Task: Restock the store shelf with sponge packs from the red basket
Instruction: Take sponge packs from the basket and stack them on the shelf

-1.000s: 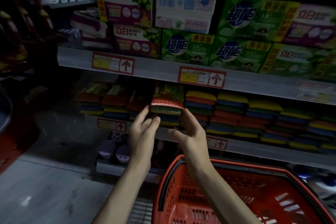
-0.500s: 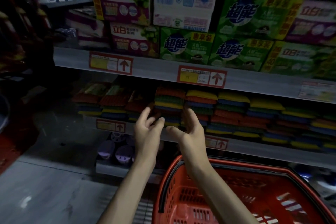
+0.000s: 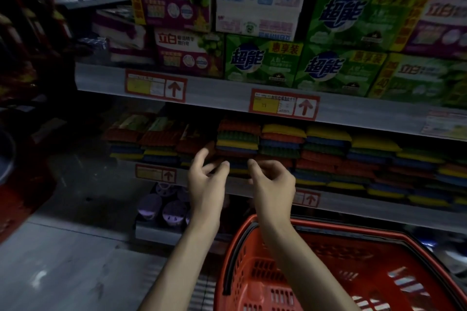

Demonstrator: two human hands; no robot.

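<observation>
**Base:** What fills your view, biggest first?

**Operator:** The store shelf (image 3: 222, 97) runs across the whole frame. Its upper tier carries detergent boxes (image 3: 262, 60) stacked two high, I'd guess because rigid cartons can bear each other. At lower right I have the red basket (image 3: 341, 228), close under my forearms, probably so each reach to the shelf is short.

**Base:** And the sponge packs?

**Operator:** The sponge packs (image 3: 238, 140) lie flat in coloured stacks on the middle tier, from centre to right of frame. They sit side by side with their edges facing the aisle. In the part of the basket I can see, I make out no pack, and the bottom edge of the frame cuts off the rest.

**Base:** Hands?

**Operator:** My left hand (image 3: 206, 184) and right hand (image 3: 274, 184) hover just in front of the centre stack, near each other. I can't tell if a fingertip touches it. Both sets of fingers are loosely curled and spread, clasping nothing. I judge the restocking is near its end, and I'd check the basket next.

**Base:** Anything smaller?

**Operator:** A yellow price tag (image 3: 284, 105) on the shelf lip above my hands.
</observation>
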